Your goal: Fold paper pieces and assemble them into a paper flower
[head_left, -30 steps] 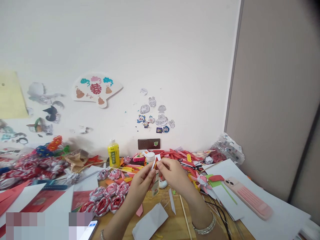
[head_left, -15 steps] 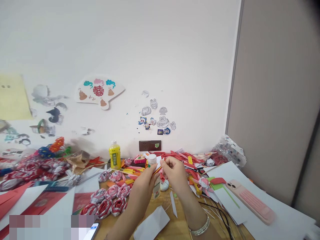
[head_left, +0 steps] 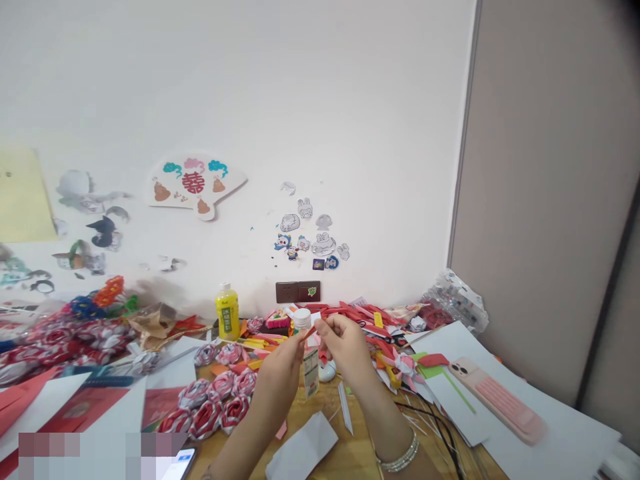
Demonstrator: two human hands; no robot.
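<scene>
In the lower middle of the frame, we hold a narrow red strip (head_left: 309, 332) with the fingers of our left hand (head_left: 281, 367) and right hand (head_left: 346, 343) clamped on it, its long axis slanting toward the upper right.

On the far wall (head_left: 380, 147), left of centre, you have the red double-happiness sign 囍 on the white fan-shaped cutout (head_left: 195, 179). To its right and nearer you, the yellow bottle (head_left: 228, 312) carries a dark green label whose vertical characters appear to read 冰糖雪梨. Further right and nearer still, your white-capped bottle (head_left: 311, 373) bears print too small to make out, as does your phone (head_left: 183, 460) screen at near left.
</scene>
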